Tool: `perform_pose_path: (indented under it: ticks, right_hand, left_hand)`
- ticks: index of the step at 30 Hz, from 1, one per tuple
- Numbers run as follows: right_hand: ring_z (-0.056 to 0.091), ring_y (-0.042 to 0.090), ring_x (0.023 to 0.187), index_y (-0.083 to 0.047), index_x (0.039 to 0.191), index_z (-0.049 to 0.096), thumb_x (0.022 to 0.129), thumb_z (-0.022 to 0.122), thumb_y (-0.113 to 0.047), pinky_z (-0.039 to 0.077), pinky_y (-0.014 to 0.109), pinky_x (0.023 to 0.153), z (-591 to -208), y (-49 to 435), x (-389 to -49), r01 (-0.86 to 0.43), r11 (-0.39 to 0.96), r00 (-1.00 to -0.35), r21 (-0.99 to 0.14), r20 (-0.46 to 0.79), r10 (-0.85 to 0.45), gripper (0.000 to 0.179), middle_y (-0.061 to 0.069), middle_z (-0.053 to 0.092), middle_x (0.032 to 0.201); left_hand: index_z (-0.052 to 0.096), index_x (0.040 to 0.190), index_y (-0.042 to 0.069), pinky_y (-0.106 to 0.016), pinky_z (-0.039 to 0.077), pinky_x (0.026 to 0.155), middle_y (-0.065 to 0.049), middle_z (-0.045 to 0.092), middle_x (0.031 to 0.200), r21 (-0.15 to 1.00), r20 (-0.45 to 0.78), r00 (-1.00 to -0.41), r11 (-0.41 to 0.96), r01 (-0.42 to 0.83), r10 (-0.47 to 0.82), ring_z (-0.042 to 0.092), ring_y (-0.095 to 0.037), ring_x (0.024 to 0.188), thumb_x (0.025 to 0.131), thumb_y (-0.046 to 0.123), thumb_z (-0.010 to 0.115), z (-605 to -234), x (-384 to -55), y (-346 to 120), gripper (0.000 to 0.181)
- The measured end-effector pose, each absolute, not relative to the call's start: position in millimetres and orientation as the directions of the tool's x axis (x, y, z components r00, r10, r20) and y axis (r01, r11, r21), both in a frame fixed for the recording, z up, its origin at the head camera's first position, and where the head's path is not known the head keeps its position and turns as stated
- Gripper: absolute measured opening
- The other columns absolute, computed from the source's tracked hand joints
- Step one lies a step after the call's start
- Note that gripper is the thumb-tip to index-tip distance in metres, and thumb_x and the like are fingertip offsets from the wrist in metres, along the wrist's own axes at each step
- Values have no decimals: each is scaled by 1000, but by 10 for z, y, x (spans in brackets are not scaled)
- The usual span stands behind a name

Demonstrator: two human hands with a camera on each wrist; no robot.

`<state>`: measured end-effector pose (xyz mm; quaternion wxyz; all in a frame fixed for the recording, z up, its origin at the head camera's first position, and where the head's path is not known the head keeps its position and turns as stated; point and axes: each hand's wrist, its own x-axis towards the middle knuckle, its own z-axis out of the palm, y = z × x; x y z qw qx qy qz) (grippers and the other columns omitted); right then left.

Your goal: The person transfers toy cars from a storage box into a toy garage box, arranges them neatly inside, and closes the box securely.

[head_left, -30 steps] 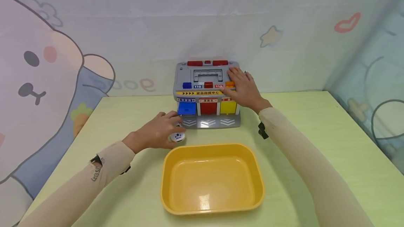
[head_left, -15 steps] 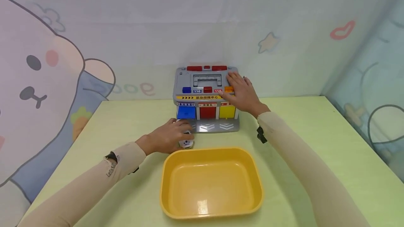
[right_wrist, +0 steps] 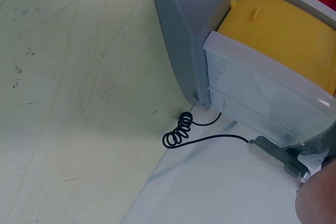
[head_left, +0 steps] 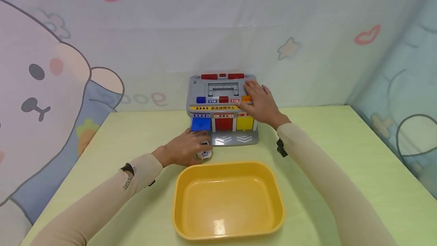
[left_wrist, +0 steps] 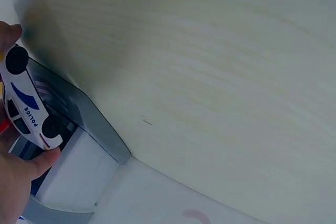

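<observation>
My left hand (head_left: 186, 148) grips a small white toy police car (left_wrist: 29, 106) between thumb and fingers, at the front left of a grey toy garage (head_left: 223, 138). In the left wrist view the car is close over the garage's ramp, beside the left bay. That bay's blue door (head_left: 200, 124) is swung up; the red door (head_left: 224, 124) and yellow door (head_left: 244, 123) are down. My right hand (head_left: 261, 103) rests on the right end of the garage's roof, its fingers lying fairly straight near the orange button (head_left: 246, 98).
A yellow tray (head_left: 228, 234) stands on the pale green table (head_left: 317, 155) in front of the garage. A coiled black cord (right_wrist: 181, 129) runs from the garage's right side to a grey toy handset (right_wrist: 278, 158). A patterned cloth (head_left: 205, 22) hangs behind.
My left hand has moved right with the police car, up to the ramp below the blue door. My right hand stays on the roof. The head view has shifted slightly.
</observation>
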<state>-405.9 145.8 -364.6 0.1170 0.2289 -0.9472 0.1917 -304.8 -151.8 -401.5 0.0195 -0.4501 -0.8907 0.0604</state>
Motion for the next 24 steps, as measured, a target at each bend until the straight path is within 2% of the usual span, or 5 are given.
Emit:
perform_pose_path:
  ticks: [7, 11, 24]
  right_hand:
    - [8, 27, 158, -6, 158, 27, 96, 46, -58, 3, 55, 126, -3706, 1442, -4014, -477, 821, -871, -313, 293, -394, 83, 7, 18, 169]
    - [8, 27, 158, -6, 158, 27, 96, 46, -58, 4, 55, 126, -3728, 1446, -4018, -476, 823, -871, -310, 297, -392, 83, 7, 19, 168]
    - [11, 26, 157, -7, 158, 28, 97, 46, -59, 6, 55, 126, -3688, 1464, -4054, -479, 827, -863, -293, 327, -384, 82, 7, 21, 168]
  left_hand:
    - [62, 138, 27, -61, 29, 117, -3, 57, 145, -130, -25, -609, 602, 788, 793, 47, -30, 139, 91, 38, 68, -4103, -3079, -1501, 48]
    - [62, 137, 27, -61, 27, 119, -3, 58, 144, -145, -1, -598, 592, 793, 801, 49, -29, 136, 90, 37, 68, -4122, -3104, -1475, 48]
    - [65, 130, 25, -60, 37, 114, -8, 58, 143, -210, 48, -559, 555, 805, 828, 54, -31, 130, 89, 36, 72, -4072, -3201, -1416, 43]
